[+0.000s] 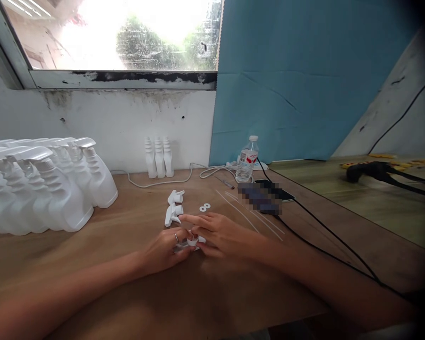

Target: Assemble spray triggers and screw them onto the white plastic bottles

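Gripping white plastic part (192,242) between both hands, at or just above brown tabletop (134,302), front and centre. Can't read its full shape, mostly covered by fingers.

Gripping from the left with left hand (173,248): fingers curled over the part, thumb along the near side, wearing a ring on one finger. Pinching from the right with right hand (221,233): thumb and bent finger closed on the part, index stretched out toward two white spray heads (172,215). Can't tell whether touching the nearer one.

Also seeing, right of the spray heads, two white washers (203,208) side by side. Farther right, thin white tubes (241,212) laid at a slant. Behind those, pen (227,183), upright water bottle (247,163), phone (289,194) and pixelated dark object (258,197) with black cable (322,245) trailing toward the near right.

At the wall, three small white bottles (159,160) standing close together, near white cord (159,183). Far left, rows of white spray bottles (71,198), packed tight, well apart from the hands.
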A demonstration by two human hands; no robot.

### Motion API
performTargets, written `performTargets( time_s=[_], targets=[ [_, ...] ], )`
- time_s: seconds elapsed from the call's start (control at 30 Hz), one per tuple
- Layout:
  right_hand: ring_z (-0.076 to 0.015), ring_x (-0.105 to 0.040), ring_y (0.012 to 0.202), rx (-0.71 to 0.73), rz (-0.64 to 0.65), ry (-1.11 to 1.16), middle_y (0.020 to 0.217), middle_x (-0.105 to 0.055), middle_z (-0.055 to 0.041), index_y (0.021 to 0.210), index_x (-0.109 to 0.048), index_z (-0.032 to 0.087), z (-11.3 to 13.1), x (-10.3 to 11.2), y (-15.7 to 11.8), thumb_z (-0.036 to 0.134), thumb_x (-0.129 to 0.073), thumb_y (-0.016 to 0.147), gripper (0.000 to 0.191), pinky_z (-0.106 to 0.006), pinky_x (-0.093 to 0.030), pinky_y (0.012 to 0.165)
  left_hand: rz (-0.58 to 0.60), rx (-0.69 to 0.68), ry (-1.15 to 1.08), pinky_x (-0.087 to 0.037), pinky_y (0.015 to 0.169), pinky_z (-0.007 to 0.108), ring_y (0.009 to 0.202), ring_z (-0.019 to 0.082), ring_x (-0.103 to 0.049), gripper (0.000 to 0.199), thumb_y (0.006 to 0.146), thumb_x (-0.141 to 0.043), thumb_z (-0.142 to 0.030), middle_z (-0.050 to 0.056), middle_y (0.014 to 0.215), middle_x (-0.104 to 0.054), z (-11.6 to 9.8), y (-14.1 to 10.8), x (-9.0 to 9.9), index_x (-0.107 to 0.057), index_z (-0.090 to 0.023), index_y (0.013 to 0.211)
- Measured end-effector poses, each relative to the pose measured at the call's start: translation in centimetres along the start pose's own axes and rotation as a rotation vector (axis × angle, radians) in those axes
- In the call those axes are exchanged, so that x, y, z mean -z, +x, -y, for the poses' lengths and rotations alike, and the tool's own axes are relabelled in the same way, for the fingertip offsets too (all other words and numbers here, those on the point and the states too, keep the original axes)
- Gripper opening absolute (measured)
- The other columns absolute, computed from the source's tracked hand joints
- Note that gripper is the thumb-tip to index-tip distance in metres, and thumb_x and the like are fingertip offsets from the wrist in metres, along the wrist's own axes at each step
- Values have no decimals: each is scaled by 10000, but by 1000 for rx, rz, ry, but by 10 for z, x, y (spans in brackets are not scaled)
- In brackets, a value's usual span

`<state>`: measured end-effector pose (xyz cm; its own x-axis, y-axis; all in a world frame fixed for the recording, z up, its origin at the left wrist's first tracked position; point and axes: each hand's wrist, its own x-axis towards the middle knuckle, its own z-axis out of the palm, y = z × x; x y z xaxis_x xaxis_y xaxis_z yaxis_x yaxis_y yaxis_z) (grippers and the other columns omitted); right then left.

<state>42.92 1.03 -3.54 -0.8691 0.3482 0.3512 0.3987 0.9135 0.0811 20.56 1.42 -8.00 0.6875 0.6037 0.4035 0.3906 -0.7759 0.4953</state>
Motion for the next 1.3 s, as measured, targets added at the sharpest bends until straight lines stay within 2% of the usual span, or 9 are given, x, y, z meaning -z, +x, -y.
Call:
performTargets(
  time_s=[0.1,0.27,0.37,0.43,0.53,0.7,1.0,1.2,1.3],
  targets=[
    [-249,-519,1192,-31,11,92,1428,-432,-141,1127,-580,122,6,2,2,208,-452,909,267,-463,-416,1018,14,28,-20,-485,734,253,793,149,-625,142,880,-527,-311,45,895,-664,1,-1,0,-545,-178,927],
    [-215,-439,1292,-100,-15,529,1419,-419,-128,1114,-610,148,4,3,3,193,-471,921,242,-372,-393,1062,33,94,-19,-437,629,209,655,102,-555,159,865,-538,-331,5,831,-632,0,0,1,-534,-183,923],
    [-184,-567,1128,-188,-85,703,1236,-575,-128,997,-657,134,-11,4,3,260,-464,932,240,-323,-460,953,37,137,-8,-394,577,191,598,82,-498,146,837,-556,-307,-12,790,-611,-2,1,2,-542,-182,912],
    [-159,-632,925,-432,-70,632,1013,-670,-92,941,-659,134,-29,9,0,314,-435,942,288,-278,-492,810,32,163,2,-375,557,189,578,80,-471,149,817,-568,-304,-20,752,-595,-4,1,2,-543,-182,898],
    [-150,-627,785,-865,250,193,812,-681,-42,841,-660,159,-59,21,-13,365,-472,910,288,-226,-446,680,37,174,17,-367,551,193,572,85,-463,168,798,-580,-312,-22,731,-586,-5,2,2,-544,-186,903],
    [-183,-571,477,-1122,550,80,450,-554,-64,534,-580,128,-91,30,-37,208,-585,749,230,-262,-399,519,36,146,63,-386,582,200,591,93,-498,182,803,-568,-316,-9,787,-621,-5,1,1,-545,-195,937],
    [-156,-535,403,-1205,667,175,380,-514,-61,397,-522,138,-90,29,-37,100,-525,688,293,-258,-429,488,14,45,90,-412,637,210,663,106,-533,153,844,-545,-328,19,827,-645,-1,2,0,-563,-188,903],
    [-130,-472,351,-1176,521,297,348,-481,-38,401,-496,151,-88,27,-34,190,-550,676,283,-238,-365,413,25,53,91,-415,653,212,691,114,-540,169,854,-523,-349,24,832,-642,1,2,-1,-566,-192,901],
    [-98,-461,341,-1117,419,429,435,-547,-23,568,-539,146,-80,31,-26,220,-470,753,211,-216,-369,395,29,96,82,-412,629,210,652,104,-529,174,829,-547,-345,9,845,-645,-2,1,0,-549,-201,928]
  ],
)
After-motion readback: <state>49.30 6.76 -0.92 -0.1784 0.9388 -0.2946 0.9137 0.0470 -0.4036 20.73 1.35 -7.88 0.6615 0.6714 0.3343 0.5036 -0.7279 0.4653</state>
